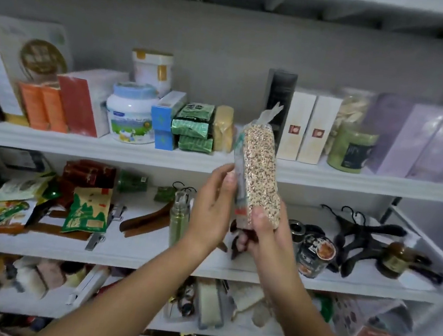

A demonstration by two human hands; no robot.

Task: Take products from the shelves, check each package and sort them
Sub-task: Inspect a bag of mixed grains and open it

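A clear vacuum-packed brick of mixed grains (259, 169) stands upright in front of the shelves, its sealed plastic flap pointing up. My right hand (262, 234) grips its lower end, thumb on the front face. My left hand (214, 208) holds its left edge, fingers curled behind and thumb at the side. The pack hovers before the edge of the upper shelf (78, 144), clear of the goods on it.
The upper shelf carries boxes, a white-and-blue tub (130, 113), green foil packs (193, 126), white cartons (307, 128), a green jar (352, 147) and lilac boxes. The middle shelf (148, 256) holds snack bags, a green bottle (179, 215), tins and black hangers (360, 235). Lower shelves are cluttered.
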